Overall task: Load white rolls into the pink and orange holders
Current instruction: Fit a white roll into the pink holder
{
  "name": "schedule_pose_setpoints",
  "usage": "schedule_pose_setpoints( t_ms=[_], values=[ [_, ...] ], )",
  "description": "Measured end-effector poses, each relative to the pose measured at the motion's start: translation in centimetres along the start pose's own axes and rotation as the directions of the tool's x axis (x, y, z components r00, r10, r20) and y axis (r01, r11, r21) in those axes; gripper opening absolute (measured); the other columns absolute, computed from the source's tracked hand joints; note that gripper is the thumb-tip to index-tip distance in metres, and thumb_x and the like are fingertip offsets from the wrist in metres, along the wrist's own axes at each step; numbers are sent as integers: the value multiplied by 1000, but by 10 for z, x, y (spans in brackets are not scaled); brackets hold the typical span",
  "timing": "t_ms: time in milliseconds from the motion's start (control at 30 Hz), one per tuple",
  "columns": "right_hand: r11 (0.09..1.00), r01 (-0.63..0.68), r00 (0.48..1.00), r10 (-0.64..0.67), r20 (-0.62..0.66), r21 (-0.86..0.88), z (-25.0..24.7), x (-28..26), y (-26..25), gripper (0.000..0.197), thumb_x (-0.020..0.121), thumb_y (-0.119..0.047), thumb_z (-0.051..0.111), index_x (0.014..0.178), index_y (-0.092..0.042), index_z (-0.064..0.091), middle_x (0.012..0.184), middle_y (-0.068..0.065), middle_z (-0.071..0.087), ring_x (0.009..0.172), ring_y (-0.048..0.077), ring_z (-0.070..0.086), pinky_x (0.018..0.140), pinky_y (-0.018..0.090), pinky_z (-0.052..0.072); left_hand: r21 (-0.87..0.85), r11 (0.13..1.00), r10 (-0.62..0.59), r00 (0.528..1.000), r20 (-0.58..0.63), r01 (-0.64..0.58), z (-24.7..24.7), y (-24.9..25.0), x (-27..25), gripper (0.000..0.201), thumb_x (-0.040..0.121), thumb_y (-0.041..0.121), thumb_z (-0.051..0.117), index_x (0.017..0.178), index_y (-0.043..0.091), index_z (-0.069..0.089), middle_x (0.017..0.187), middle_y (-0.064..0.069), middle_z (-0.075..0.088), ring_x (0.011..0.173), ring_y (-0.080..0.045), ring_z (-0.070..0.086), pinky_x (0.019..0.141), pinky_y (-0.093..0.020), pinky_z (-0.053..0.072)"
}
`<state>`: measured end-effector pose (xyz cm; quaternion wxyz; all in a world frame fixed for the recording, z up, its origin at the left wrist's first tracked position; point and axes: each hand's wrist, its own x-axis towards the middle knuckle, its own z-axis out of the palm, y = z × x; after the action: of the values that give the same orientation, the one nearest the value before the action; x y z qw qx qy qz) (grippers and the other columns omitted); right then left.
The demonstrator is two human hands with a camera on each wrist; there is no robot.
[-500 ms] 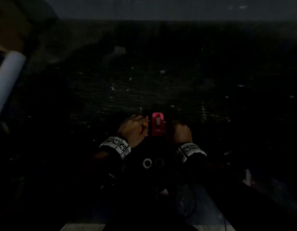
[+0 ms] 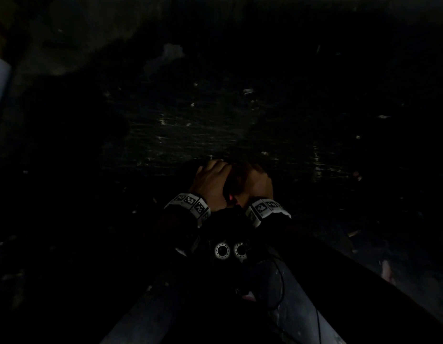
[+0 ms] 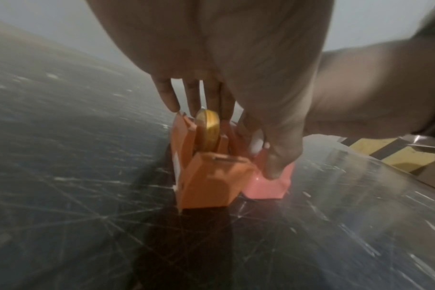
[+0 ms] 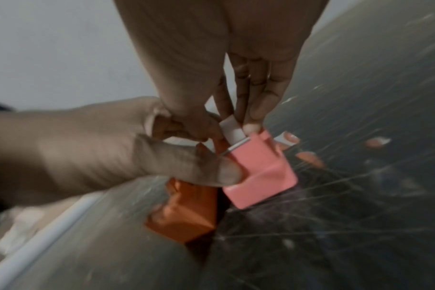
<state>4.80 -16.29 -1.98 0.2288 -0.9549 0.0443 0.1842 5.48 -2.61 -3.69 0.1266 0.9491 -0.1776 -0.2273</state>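
Together we saw the dark, scratched table (image 3: 75,157) carrying everything, and we took the orange holder (image 3: 211,176) as our landmark. It stood upright on the table, and in its top slot sat a yellowish roll (image 3: 207,130) on edge. Touching its right side stood the pink holder (image 4: 261,172), with a white roll (image 4: 232,130) in its top and a strip of white coming out over a metal edge.

Our left hand (image 3: 236,49) reached down over the orange holder, its long fingers (image 3: 166,98) straight and slightly apart, their tips at the holder's top beside the yellowish roll, while its thumb (image 3: 278,157) pressed on the pink holder.

Our right hand (image 4: 211,49) came down over the pink holder, thumb and fingertips closed together on the white strip.

From the head camera the scene was very dark; both hands (image 2: 230,182) met over the holders and hid them almost wholly.
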Motion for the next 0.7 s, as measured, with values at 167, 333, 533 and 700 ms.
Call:
schedule_pose_setpoints(
  t_ms=[167, 333, 533, 700],
  values=[
    [995, -77, 997, 77, 1, 58, -3, 3, 2, 29, 90, -35, 57, 114, -20, 66, 117, 11, 64, 102, 33, 64, 81, 35, 51, 14, 1000, -7, 1000, -26, 7, 1, 2, -2, 93, 72, 54, 75, 147, 15, 35, 157, -5, 33, 148, -25, 22, 114, -48, 25],
    [967, -4, 992, 37, -124, 255, -12, -14, 16, 27, 83, -35, 69, 106, -22, 70, 107, 5, 71, 99, 24, 67, 79, 22, 45, -21, 1000, 10, 997, -73, -11, 0, 4, -7, 102, 67, 66, 73, 149, 21, 32, 156, -1, 33, 147, -24, 21, 113, -49, 25],
    [639, -70, 988, 149, -34, 766, -12, -55, 46, 11, 74, -17, 84, 81, -15, 76, 83, 1, 77, 82, 11, 72, 82, 36, 58, -503, 854, -30, 954, -300, -131, 2, 11, -43, 66, 72, 40, 71, 135, 29, 52, 130, 4, 58, 118, -12, 54, 97, -31, 48],
    [497, -7, 1000, -8, 13, 868, -6, -86, 57, 12, 81, -3, 74, 88, -12, 75, 92, 15, 75, 84, 18, 70, 81, 32, 57, -931, 357, -208, 978, 0, 76, 20, 34, -71, 26, 100, 4, 51, 113, 21, 67, 104, 4, 70, 87, -2, 70, 79, -27, 54]
  ],
)
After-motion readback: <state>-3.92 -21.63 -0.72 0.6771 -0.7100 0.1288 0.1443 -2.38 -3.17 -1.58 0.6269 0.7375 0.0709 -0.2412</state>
